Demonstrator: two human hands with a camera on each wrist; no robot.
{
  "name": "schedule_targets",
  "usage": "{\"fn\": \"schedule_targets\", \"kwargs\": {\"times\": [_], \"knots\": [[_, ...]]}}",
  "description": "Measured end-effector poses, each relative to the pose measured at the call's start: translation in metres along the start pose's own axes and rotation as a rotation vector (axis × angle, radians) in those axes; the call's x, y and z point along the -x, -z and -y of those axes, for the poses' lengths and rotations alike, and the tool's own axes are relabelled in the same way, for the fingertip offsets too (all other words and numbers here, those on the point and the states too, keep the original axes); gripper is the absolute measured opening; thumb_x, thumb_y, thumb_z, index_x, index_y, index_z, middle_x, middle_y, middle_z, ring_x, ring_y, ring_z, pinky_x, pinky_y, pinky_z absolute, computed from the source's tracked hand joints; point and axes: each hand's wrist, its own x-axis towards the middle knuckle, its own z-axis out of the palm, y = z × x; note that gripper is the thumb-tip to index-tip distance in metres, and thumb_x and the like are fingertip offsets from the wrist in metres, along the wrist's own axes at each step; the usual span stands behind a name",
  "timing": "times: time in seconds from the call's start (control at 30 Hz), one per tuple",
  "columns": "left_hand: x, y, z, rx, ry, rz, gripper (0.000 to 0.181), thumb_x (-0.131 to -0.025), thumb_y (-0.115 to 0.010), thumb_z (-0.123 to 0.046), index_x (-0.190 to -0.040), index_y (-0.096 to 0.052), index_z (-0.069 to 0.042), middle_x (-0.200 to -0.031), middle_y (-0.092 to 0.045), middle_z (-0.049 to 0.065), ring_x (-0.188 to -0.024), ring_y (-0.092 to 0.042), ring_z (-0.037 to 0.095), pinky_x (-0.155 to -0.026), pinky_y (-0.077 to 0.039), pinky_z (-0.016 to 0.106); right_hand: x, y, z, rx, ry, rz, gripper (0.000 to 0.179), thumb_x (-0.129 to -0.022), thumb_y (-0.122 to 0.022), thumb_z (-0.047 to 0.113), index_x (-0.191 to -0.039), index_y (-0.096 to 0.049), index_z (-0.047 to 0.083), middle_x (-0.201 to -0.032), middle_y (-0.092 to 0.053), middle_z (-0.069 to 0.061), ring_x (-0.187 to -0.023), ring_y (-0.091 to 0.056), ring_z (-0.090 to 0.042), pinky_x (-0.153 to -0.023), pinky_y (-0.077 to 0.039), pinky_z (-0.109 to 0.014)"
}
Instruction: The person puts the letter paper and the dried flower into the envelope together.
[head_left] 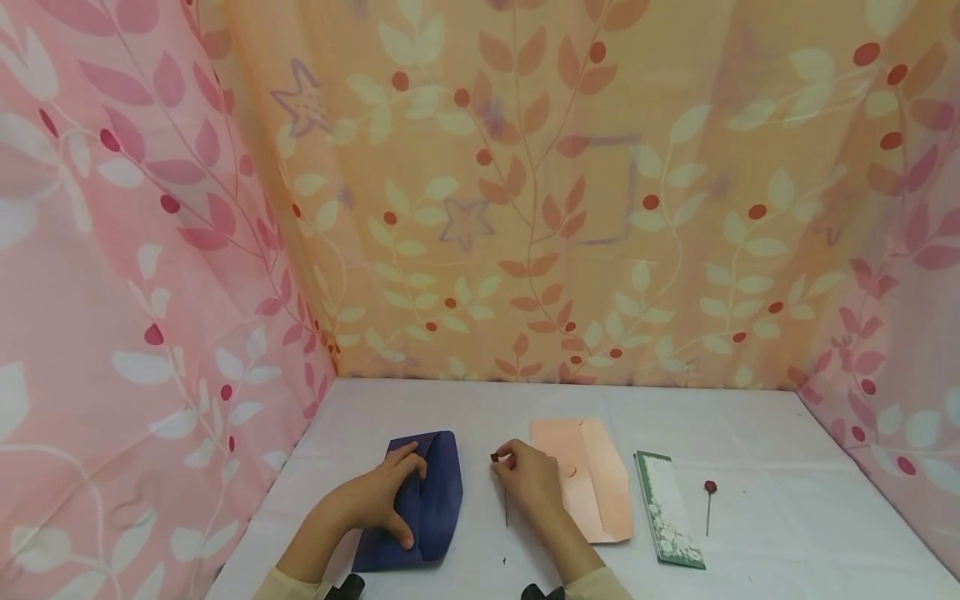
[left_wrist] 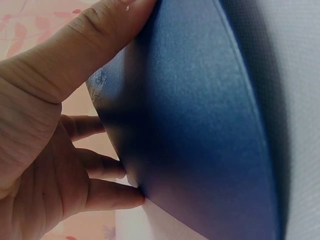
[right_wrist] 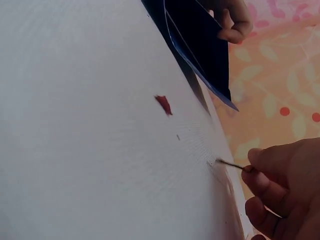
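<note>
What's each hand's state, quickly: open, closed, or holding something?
Left hand: closed, holding the navy envelope.
Right hand: closed, pinching a small red stemmed flower.

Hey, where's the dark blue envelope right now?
In the head view, the dark blue envelope is left of centre on the white table, with the left hand on it, left of the right hand and peach envelope.

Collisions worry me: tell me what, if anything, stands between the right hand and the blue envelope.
Nothing visible does; in the head view, only white table separates the right hand from the blue envelope.
</note>
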Motion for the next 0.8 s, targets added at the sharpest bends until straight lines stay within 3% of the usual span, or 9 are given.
{"fn": "schedule_targets", "kwargs": {"times": [0.2,0.37,0.8], "knots": [[0.001,0.001,0.001,0.005,0.004,0.003,0.087,-0.055,-0.098,-0.05,-0.122,-0.047,-0.026,-0.166,-0.02,0.025,-0.143,-0.036,0.055,-0.101,-0.047,0.065,0.001,0.006,0.009,-0.106,-0.018,0.052,0.016,-0.084,-0.082,0.022,-0.097,-0.073,0.021,-0.07,-0.066,0.014,-0.062,-0.054,-0.003,-0.056,-0.043,-0.023],[0.0,0.001,0.0,0.007,0.01,0.011,0.088,-0.056,-0.098,-0.051,-0.122,-0.047,-0.026,-0.166,-0.019,0.024,-0.145,-0.034,0.053,-0.102,-0.047,0.064,0.0,0.011,0.013,-0.168,-0.049,0.078,0.015,-0.085,-0.081,0.021,-0.098,-0.072,0.021,-0.071,-0.065,0.013,-0.063,-0.054,-0.004,-0.056,-0.043,-0.023],[0.0,0.002,-0.004,-0.009,-0.005,0.017,0.087,-0.054,-0.098,-0.052,-0.119,-0.046,-0.028,-0.165,-0.019,0.025,-0.143,-0.036,0.054,-0.098,-0.05,0.062,-0.003,0.025,0.024,-0.327,-0.035,0.115,0.018,-0.087,-0.081,0.018,-0.103,-0.073,0.017,-0.076,-0.07,0.009,-0.067,-0.059,-0.006,-0.06,-0.047,-0.023]]}}
